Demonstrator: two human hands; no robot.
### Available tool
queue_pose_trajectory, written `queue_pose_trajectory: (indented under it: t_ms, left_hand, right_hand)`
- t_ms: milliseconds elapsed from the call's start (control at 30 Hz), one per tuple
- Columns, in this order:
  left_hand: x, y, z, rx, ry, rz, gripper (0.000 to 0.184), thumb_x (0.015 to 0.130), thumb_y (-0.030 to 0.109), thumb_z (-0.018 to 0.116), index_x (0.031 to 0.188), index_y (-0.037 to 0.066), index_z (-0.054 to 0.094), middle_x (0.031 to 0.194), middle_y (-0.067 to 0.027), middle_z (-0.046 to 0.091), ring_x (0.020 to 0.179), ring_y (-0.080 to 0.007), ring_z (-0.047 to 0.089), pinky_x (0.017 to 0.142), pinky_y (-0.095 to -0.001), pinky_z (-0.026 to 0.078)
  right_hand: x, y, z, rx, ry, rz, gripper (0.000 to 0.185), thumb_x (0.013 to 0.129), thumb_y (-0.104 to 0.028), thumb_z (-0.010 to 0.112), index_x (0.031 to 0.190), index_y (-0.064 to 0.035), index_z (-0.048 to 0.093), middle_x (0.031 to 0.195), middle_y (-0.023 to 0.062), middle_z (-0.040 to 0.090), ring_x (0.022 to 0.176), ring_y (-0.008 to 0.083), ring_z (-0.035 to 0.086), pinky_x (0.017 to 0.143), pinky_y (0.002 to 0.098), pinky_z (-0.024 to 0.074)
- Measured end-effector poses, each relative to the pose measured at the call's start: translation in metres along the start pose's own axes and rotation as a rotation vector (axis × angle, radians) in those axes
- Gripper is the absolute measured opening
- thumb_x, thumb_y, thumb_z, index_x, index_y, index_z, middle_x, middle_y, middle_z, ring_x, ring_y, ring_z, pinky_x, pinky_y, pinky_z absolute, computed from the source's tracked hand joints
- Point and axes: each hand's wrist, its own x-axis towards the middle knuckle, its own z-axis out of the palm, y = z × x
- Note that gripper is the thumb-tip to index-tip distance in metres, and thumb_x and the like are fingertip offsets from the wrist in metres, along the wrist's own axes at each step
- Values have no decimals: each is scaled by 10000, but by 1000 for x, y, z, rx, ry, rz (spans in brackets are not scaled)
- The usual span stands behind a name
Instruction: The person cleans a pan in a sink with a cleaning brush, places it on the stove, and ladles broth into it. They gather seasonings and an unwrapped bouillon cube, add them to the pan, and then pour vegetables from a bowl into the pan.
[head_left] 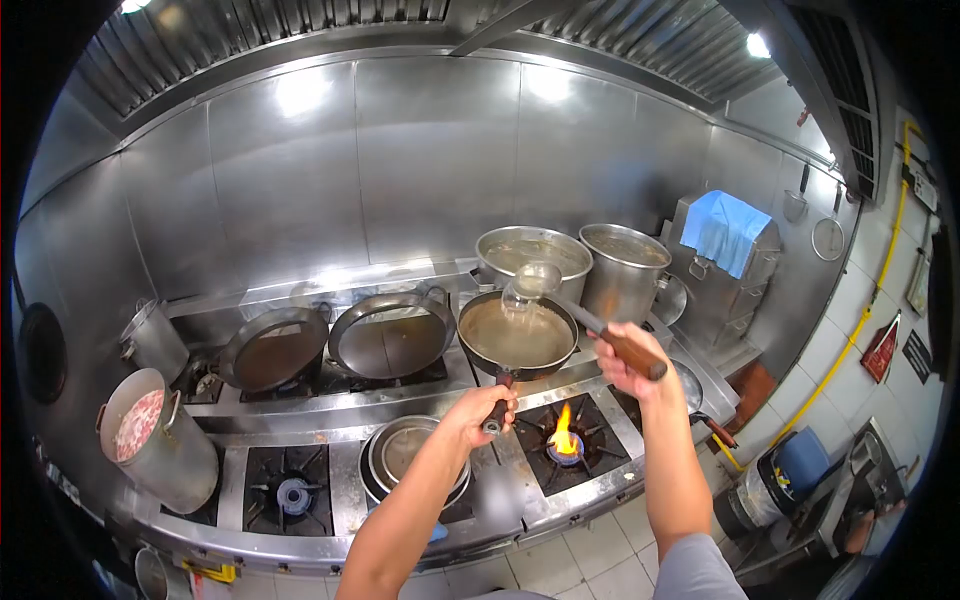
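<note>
My left hand (478, 415) is closed around the dark handle of a frying pan (486, 364). The pan is raised above the back of the stove, and something greyish-brown, perhaps liquid, shows inside it. In my right hand (635, 365) is a ladle (588, 318), gripped by its wooden handle. Its blurred bowl hangs over the far side of the pan, close to a wide pot (492, 270) of cloudy liquid. A taller stockpot (612, 290) stands just right of that one. Below the pan, to the right, a burner (566, 455) burns with a tall orange flame.
Two woks (345, 362) sit at the back left. A tall pot (190, 455) of pinkish pieces stands front left, near an unlit burner (293, 495). Stacked pans (372, 470) lie beneath my left forearm. A steel box (690, 240) with a blue cloth is at the right.
</note>
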Motion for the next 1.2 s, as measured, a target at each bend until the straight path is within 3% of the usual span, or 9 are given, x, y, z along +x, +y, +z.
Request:
queue_pose_trajectory:
  t_ms: [133,233,367,500,567,700,900,1000,1200]
  left_hand:
    - [-3,-3,-4,23,14,-2,116,835,117,588,789,93,484,669,-4,530,513,-108,531,422,-248,440]
    - [-3,-6,-5,37,33,-4,130,838,124,592,770,89,487,670,-5,531,514,-108,531,418,-248,441]
    - [-3,-10,-7,41,47,-7,135,842,122,590,763,89,486,664,-5,522,516,-110,526,418,-250,442]
    - [-1,-12,-7,27,23,-10,134,844,122,589,770,89,483,667,-5,516,517,-109,519,420,-250,442]
    - [0,-12,-6,40,16,2,134,844,130,593,783,89,480,675,-5,513,521,-106,515,419,-247,439]
    - [-1,-13,1,23,42,30,135,842,132,592,780,89,480,682,-7,515,525,-104,513,419,-244,436]
    - [-1,-12,14,14,63,41,145,837,130,595,755,82,485,676,-13,507,534,-105,508,425,-239,419]
    - [0,-13,21,18,84,63,151,836,136,597,752,79,486,670,-14,504,536,-105,507,425,-239,415]
    - [2,-18,22,21,87,72,156,836,141,599,748,81,485,663,-10,503,538,-105,508,428,-244,418]
  right_hand:
    - [-42,23,-2,-453,90,40,222,825,-259,590,821,-68,476,659,51,541,466,161,509,409,286,408]
    - [-59,37,-7,-489,71,72,361,815,-130,583,1149,-25,499,675,37,548,529,146,538,484,280,460]
    - [-32,40,-27,-715,90,-31,501,772,-67,578,1260,-27,470,711,43,572,586,127,547,541,265,464]
    - [42,19,-35,-1270,166,-283,456,691,-120,586,1125,22,570,794,149,633,689,205,600,625,330,475]
    - [91,10,-45,-1321,210,-219,381,683,-171,614,981,65,605,757,176,632,666,244,602,633,356,483]
    - [169,-7,-53,-1348,287,-112,189,694,-110,595,820,30,605,671,89,605,623,172,586,539,314,463]
    - [187,-44,-43,-84,122,277,168,734,-178,668,715,-72,539,652,42,585,480,123,526,394,242,425]
    - [193,-44,-43,264,107,149,196,761,-193,646,684,-76,508,634,37,572,466,111,508,398,210,423]
    - [165,-46,-22,340,69,78,199,801,-187,604,681,-73,494,632,39,554,461,105,490,388,213,402]
